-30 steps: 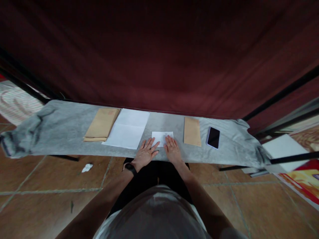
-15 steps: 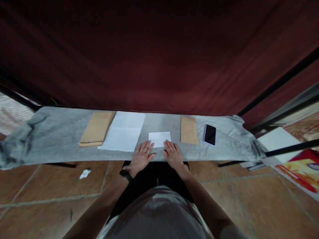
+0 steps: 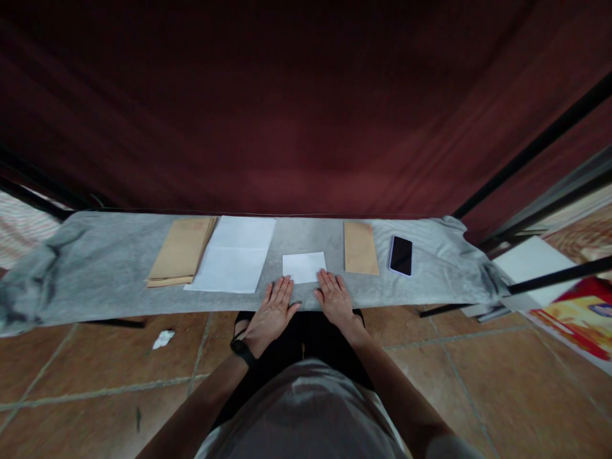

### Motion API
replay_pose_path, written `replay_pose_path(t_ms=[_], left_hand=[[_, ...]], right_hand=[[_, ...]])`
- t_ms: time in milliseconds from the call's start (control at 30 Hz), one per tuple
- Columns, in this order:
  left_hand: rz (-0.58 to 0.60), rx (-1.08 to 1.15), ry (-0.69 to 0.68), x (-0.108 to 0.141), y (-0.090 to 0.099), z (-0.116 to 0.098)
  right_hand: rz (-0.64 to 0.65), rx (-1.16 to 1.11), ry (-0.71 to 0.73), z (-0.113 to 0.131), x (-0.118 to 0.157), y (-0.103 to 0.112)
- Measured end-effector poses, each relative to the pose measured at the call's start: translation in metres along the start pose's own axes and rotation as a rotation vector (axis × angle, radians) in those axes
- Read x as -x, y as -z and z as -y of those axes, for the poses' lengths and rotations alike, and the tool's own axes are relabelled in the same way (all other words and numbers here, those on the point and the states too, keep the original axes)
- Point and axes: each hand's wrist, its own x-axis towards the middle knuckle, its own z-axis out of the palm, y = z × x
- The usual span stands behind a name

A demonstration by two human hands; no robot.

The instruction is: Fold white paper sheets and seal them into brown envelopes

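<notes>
A small white rectangle of paper [image 3: 304,266], perhaps folded, lies flat on the grey cloth in front of me. My left hand [image 3: 274,311] rests palm down at its lower left corner, fingers stretched out and holding nothing. Over the lower right corner, the fingertips of my right hand [image 3: 335,298] lie flat, also holding nothing. To the left are larger white sheets [image 3: 234,255] with a crease across them, beside a stack of brown envelopes [image 3: 180,252]. A single brown envelope [image 3: 361,248] lies to the right of the small paper.
A phone [image 3: 401,256] with a dark screen lies right of the single envelope. Grey cloth [image 3: 109,261] covers the narrow table. A dark red curtain [image 3: 296,127] hangs behind it, with black metal bars [image 3: 535,146] at the right. A crumpled white scrap [image 3: 163,338] is on the tiled floor.
My left hand has drawn slightly down toward me, baring more of the small paper's lower left corner. My right hand stays at the right corner. The view has shifted a little.
</notes>
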Motion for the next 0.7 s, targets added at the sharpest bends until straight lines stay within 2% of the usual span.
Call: replay_pose_path(t_ms=[167, 267, 567, 700], left_hand=[[0.028, 0.042, -0.046, -0.009, 0.001, -0.035], [0.014, 0.047, -0.028, -0.013, 0.001, -0.044], [-0.001, 0.008, 0.077, -0.006, 0.003, -0.024], [-0.008, 0.022, 0.104, -0.008, 0.004, -0.025]], right_hand=[[0.011, 0.005, -0.01, -0.001, 0.0, -0.002], [0.017, 0.016, -0.013, -0.001, 0.0, -0.003], [0.01, 0.006, -0.008, -0.001, 0.0, -0.002], [0.019, 0.001, -0.023, 0.002, -0.002, 0.0]])
